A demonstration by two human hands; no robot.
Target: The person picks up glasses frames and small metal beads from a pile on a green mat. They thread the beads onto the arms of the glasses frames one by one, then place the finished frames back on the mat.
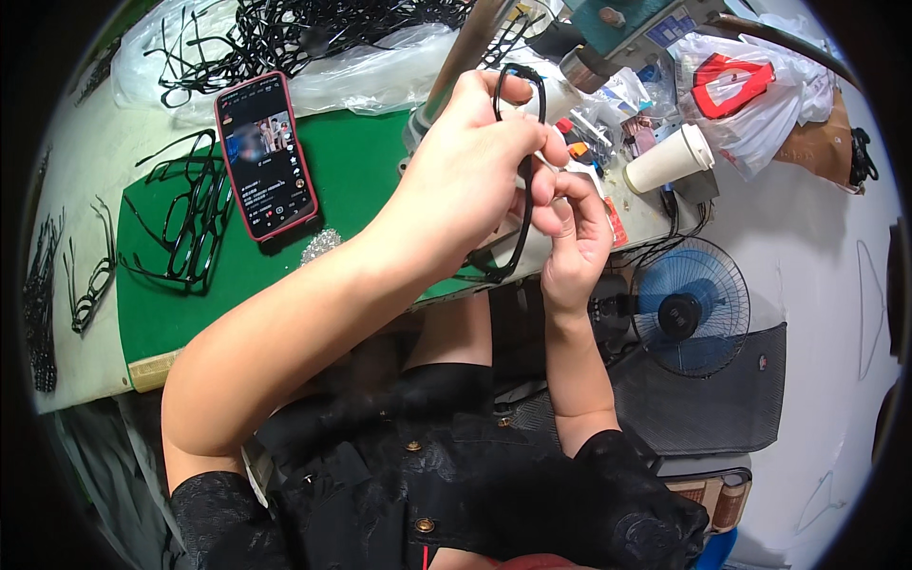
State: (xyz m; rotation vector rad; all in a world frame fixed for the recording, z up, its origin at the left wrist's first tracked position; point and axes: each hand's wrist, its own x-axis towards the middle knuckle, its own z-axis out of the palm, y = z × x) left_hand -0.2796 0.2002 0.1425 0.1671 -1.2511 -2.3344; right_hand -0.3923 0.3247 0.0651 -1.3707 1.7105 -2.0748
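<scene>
A black eyeglass frame (pixel 522 242) is held up on edge over the front of the bench, its rims and arms overlapping. My left hand (pixel 465 161) has its fingers closed around the upper part of the frame. Close beside it, my right hand (pixel 578 233) pinches at the frame's middle with thumb and forefinger; a thin pale thing shows between the fingertips, too small to name. Below my left wrist, a small heap of silvery bits (pixel 321 245) lies on the green mat (pixel 351 157).
A phone in a red case (pixel 266 157) and several black frames (pixel 190 223) rest on the mat. Behind are a frame pile (pixel 304 38) on plastic and a teal machine (pixel 617 28). Rightward stand a white cup (pixel 670 159), a plastic bag (pixel 750 90) and a fan (pixel 689 309).
</scene>
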